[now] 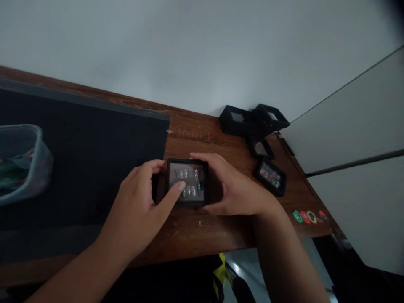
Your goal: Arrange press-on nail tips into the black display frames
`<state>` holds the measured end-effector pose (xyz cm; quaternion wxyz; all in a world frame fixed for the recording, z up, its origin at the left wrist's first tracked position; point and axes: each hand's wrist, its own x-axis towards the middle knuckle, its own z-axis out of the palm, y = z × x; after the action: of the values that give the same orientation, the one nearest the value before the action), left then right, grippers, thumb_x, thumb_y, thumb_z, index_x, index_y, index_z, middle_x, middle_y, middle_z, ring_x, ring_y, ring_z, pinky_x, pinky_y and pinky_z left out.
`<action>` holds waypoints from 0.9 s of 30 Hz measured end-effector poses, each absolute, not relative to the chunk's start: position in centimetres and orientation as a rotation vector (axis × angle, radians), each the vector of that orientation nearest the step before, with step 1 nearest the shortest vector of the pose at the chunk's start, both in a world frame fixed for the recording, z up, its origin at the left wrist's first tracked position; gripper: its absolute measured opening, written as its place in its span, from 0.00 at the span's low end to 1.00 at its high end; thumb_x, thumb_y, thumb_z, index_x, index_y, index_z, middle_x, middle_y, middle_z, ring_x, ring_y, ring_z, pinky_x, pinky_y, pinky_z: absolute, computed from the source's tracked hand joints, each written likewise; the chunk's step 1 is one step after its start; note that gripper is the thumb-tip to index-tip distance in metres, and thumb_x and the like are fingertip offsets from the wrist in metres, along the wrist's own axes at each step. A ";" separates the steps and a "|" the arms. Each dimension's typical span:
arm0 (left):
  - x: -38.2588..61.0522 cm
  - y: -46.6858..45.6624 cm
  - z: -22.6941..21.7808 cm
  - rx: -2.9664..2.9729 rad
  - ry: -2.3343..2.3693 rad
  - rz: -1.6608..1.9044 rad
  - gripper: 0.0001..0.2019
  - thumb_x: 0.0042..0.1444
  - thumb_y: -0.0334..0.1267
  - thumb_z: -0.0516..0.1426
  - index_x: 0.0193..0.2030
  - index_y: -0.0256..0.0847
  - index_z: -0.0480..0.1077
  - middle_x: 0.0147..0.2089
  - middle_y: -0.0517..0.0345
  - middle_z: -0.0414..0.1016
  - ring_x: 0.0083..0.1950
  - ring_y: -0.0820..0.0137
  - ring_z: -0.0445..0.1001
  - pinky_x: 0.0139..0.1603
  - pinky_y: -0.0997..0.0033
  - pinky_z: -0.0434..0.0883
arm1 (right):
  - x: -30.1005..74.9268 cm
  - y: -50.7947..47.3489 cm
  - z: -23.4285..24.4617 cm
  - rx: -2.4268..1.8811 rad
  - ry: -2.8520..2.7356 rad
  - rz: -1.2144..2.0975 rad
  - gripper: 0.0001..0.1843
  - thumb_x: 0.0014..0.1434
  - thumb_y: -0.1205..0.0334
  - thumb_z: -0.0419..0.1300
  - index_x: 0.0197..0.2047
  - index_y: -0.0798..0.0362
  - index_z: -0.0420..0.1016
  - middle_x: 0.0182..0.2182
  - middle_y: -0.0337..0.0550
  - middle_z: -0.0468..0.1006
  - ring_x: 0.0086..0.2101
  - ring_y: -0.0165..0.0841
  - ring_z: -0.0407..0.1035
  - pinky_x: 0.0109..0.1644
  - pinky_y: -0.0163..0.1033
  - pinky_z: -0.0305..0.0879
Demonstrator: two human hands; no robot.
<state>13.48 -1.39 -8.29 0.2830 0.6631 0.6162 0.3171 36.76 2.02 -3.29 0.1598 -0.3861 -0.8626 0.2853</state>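
Note:
A small black display box with a clear window rests on the wooden table; several small pale pieces, like press-on nails, show through the window. My left hand grips its left edge, thumb pressed on the window. My right hand wraps round its right side and top edge. Both hands hold the box between them.
A dark mat covers the table's left half, with a clear plastic tub at its left edge. Black boxes are stacked at the back right, another filled box nearer. Coloured stickers mark the right front corner. A grey partition stands right.

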 end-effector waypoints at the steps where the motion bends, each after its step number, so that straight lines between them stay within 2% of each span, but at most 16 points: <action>1: 13.4 -1.4 -8.3 1.683 1.640 0.867 0.26 0.59 0.59 0.59 0.59 0.50 0.65 0.57 0.52 0.75 0.57 0.54 0.75 0.52 0.48 0.76 | 36.6 1.9 -3.1 -1.052 -2.474 0.845 0.57 0.44 0.59 0.76 0.72 0.44 0.53 0.67 0.50 0.63 0.65 0.48 0.60 0.69 0.53 0.56; 4: 13.2 -1.4 -8.0 1.413 1.521 0.905 0.26 0.57 0.58 0.61 0.60 0.54 0.66 0.52 0.57 0.79 0.51 0.58 0.80 0.45 0.57 0.80 | 36.1 1.6 -2.9 -0.917 -2.480 0.896 0.55 0.45 0.59 0.76 0.72 0.43 0.53 0.66 0.49 0.64 0.64 0.46 0.61 0.69 0.51 0.57; 8: 13.0 -1.3 -7.2 1.165 1.363 0.934 0.23 0.54 0.53 0.65 0.55 0.51 0.71 0.46 0.59 0.82 0.43 0.63 0.83 0.35 0.69 0.82 | 35.8 1.3 -3.1 -0.847 -2.451 0.890 0.56 0.47 0.60 0.76 0.73 0.41 0.52 0.68 0.46 0.63 0.66 0.44 0.59 0.70 0.48 0.57; 14: 13.2 -1.2 -7.0 1.103 1.344 1.017 0.21 0.53 0.49 0.67 0.53 0.50 0.73 0.40 0.62 0.83 0.36 0.68 0.83 0.33 0.75 0.82 | 35.7 0.8 -3.2 -0.953 -2.275 1.028 0.59 0.46 0.55 0.77 0.74 0.41 0.50 0.69 0.47 0.61 0.66 0.46 0.59 0.72 0.51 0.56; 16: 13.2 -1.3 -7.1 1.111 1.356 1.034 0.21 0.53 0.48 0.67 0.53 0.50 0.72 0.38 0.63 0.83 0.36 0.69 0.82 0.33 0.75 0.82 | 35.3 0.8 -3.4 -1.051 -2.104 1.172 0.53 0.49 0.54 0.76 0.73 0.44 0.54 0.65 0.49 0.67 0.62 0.44 0.66 0.68 0.49 0.62; 19: 13.1 -1.4 -7.1 1.103 1.354 1.062 0.24 0.53 0.48 0.67 0.55 0.48 0.71 0.38 0.62 0.83 0.36 0.67 0.83 0.34 0.73 0.82 | 34.5 1.0 -3.9 -1.097 -1.807 1.469 0.34 0.60 0.58 0.68 0.66 0.49 0.62 0.53 0.46 0.77 0.50 0.37 0.75 0.56 0.44 0.74; 21: 13.1 -1.4 -7.2 1.097 1.342 1.059 0.26 0.52 0.49 0.68 0.57 0.48 0.69 0.39 0.61 0.83 0.35 0.67 0.83 0.34 0.73 0.82 | 33.9 1.2 -4.5 -1.062 -1.676 1.613 0.25 0.60 0.62 0.66 0.60 0.50 0.68 0.46 0.43 0.79 0.45 0.33 0.76 0.51 0.41 0.76; 24: 13.1 -1.4 -7.3 1.104 1.340 1.054 0.27 0.52 0.49 0.68 0.57 0.49 0.68 0.40 0.62 0.83 0.36 0.69 0.83 0.35 0.76 0.81 | 33.3 1.5 -5.1 -1.036 -1.558 1.681 0.21 0.57 0.65 0.68 0.54 0.51 0.72 0.42 0.40 0.79 0.40 0.30 0.75 0.46 0.39 0.76; 27: 13.2 -1.5 -7.6 1.127 1.333 1.054 0.27 0.52 0.49 0.68 0.57 0.50 0.68 0.43 0.61 0.83 0.39 0.69 0.83 0.37 0.77 0.81 | 33.2 1.6 -5.3 -1.064 -1.528 1.673 0.23 0.55 0.66 0.69 0.54 0.51 0.71 0.40 0.39 0.78 0.36 0.29 0.73 0.43 0.37 0.75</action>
<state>13.17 -1.52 -7.64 0.5237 0.4709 0.5569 0.4403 33.20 1.56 -5.32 0.3139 -0.4037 -0.5796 0.6346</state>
